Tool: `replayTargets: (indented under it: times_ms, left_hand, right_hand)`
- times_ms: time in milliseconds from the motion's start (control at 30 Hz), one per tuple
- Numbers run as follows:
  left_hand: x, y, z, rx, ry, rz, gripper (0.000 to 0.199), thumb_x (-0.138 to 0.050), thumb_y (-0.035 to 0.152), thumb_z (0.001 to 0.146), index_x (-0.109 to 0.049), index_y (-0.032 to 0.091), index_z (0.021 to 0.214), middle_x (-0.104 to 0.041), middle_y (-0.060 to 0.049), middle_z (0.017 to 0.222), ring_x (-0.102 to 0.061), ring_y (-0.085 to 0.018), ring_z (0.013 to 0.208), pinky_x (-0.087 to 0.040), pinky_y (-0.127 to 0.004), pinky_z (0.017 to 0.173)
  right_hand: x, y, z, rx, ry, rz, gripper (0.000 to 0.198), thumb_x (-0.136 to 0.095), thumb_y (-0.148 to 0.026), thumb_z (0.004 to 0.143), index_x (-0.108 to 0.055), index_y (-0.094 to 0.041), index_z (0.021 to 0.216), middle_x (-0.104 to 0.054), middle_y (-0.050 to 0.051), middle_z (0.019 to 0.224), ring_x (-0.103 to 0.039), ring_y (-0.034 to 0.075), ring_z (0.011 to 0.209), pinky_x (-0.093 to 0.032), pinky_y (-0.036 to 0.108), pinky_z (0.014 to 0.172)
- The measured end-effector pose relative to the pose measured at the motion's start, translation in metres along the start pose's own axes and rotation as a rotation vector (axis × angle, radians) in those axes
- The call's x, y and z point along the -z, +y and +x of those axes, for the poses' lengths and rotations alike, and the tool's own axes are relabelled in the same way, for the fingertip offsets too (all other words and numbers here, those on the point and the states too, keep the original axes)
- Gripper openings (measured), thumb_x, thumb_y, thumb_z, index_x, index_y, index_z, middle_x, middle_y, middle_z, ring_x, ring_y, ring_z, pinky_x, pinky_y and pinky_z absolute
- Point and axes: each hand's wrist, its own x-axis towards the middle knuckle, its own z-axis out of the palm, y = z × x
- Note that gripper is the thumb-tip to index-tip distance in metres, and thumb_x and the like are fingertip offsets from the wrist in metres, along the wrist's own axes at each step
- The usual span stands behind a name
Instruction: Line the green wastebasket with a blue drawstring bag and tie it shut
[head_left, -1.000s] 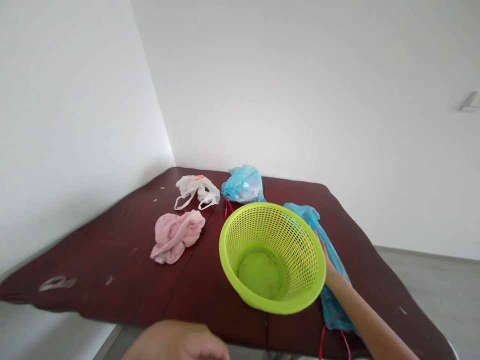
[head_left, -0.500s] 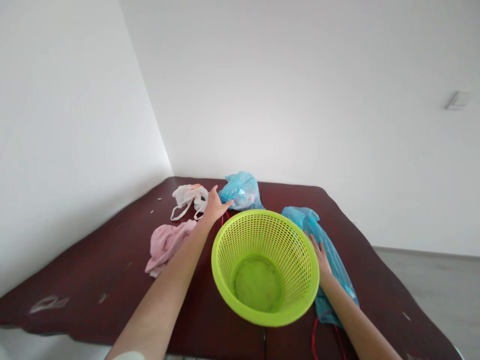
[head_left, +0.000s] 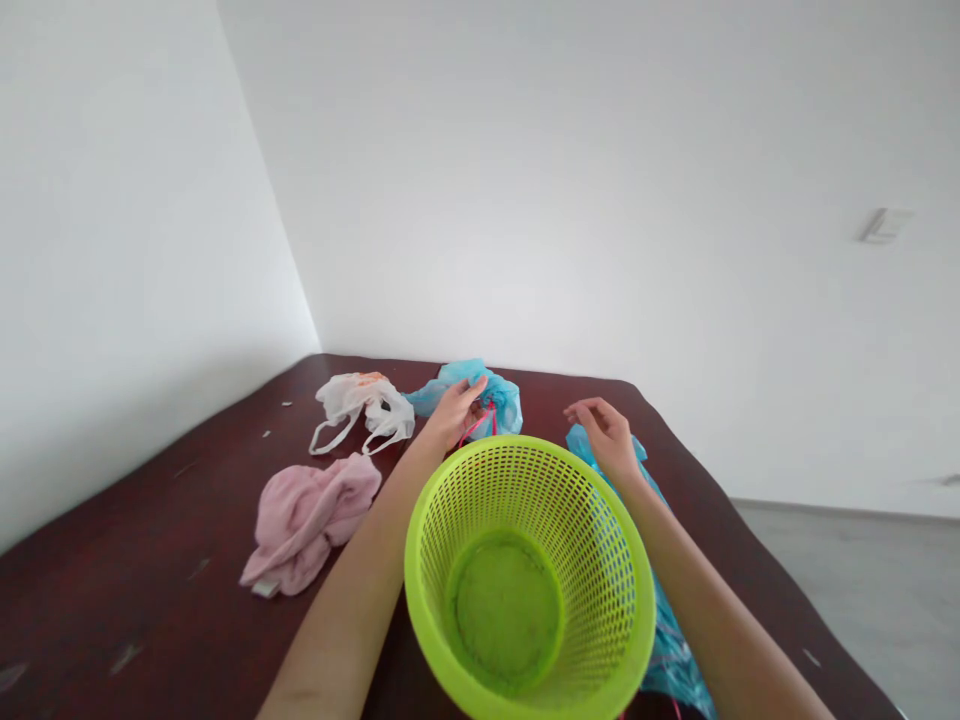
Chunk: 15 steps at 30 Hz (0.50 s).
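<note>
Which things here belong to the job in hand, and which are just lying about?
Seemingly part of the job:
far blue bag, with the left hand on it
green basket, probably, though neither hand grips it

Apparently just lying about:
white bag
pink cloth
nearer blue bag, partly hidden

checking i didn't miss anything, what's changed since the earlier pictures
The left hand moved forward and took hold of the far blue bag, whose red ties shifted rightward. The right hand moved forward from beside the green basket, now near the other blue bag. The pink cloth and white bag stayed put.
</note>
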Motion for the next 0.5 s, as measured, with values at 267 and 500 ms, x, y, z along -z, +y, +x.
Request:
replayTargets:
  times_ms: [267, 500]
  left_hand:
    - [-0.017, 0.021, -0.006, -0.078, -0.169, 0.151, 0.059, -0.117, 0.044, 0.079, -0.089, 0.02, 0.125, -0.091, -0.011, 0.124, -0.085, -0.021, 0.105, -0.067, -0.029, 0.089]
    - [-0.01, 0.026, -0.004, -0.221, -0.196, 0.436, 0.055, -0.112, 0.04, 0.081, -0.086, 0.021, 0.126, -0.09, -0.013, 0.129, -0.085, -0.026, 0.114, -0.068, -0.042, 0.106]
  right_hand:
    - [-0.092, -0.009, 0.042, -0.015, -0.251, 0.301, 0.056, -0.094, -0.079, 0.09, -0.082, -0.028, 0.108, -0.086, 0.007, 0.106, -0.076, 0.026, 0.093, -0.064, 0.041, 0.087]
    - [-0.11, 0.001, 0.04, -0.109, -0.251, 0.385, 0.066, -0.093, -0.087, 0.085, -0.066, -0.027, 0.082, -0.068, -0.001, 0.08, -0.058, 0.019, 0.074, -0.051, 0.035, 0.074]
